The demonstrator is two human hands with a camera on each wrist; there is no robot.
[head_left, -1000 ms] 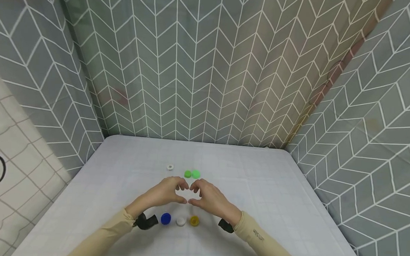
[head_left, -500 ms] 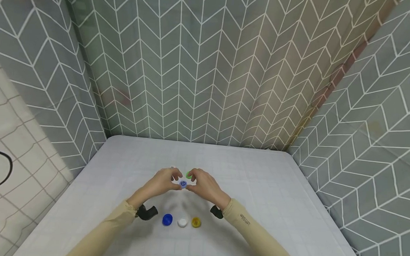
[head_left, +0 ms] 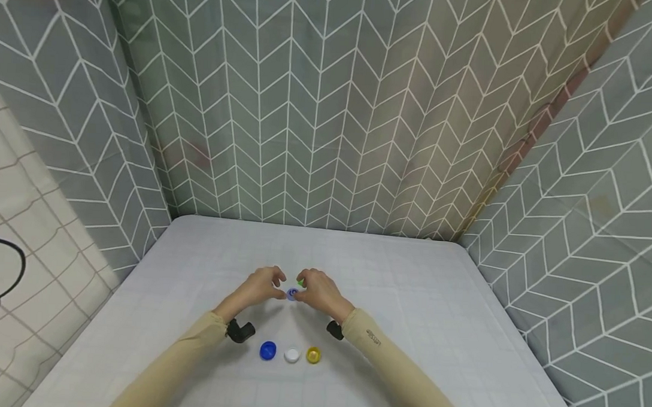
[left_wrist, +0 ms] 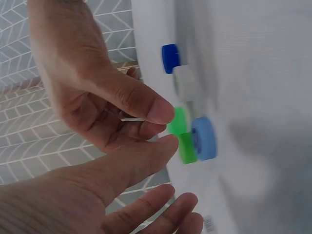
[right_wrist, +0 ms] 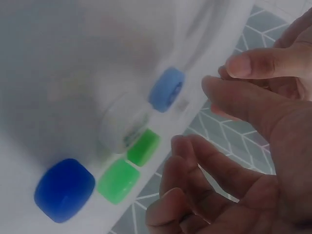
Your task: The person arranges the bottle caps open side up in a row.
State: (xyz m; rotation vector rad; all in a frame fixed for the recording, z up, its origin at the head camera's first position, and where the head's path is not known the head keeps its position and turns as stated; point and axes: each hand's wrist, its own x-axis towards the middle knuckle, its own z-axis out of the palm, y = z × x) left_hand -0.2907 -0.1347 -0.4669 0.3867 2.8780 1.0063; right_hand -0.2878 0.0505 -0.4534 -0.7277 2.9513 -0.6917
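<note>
My left hand [head_left: 261,284] and right hand [head_left: 323,292] hover over the far half of the table, fingers loosely curved and holding nothing. A light blue bottle cap [head_left: 293,294] shows between the thumbs in the head view. In both wrist views the thumb tips are apart from this light blue cap [left_wrist: 204,138]. A green cap [head_left: 300,283] peeks out beside the right fingers. The right wrist view shows a green cap [right_wrist: 143,147], a light green cap [right_wrist: 118,181], a white cap [right_wrist: 125,122] and a dark blue cap [right_wrist: 65,190]; my hands hide most of these from the head camera.
Closer to me lie a dark blue cap [head_left: 268,350], a white cap [head_left: 292,354] and a yellow cap [head_left: 313,354] in a row. They rest on a white-covered table [head_left: 407,350]. Patterned grey curtains [head_left: 318,107] stand behind it and at the sides.
Both hands have moved away from me over the table, and the right has shifted left. The light blue cap has come into view between them. The front caps stay in their row.
</note>
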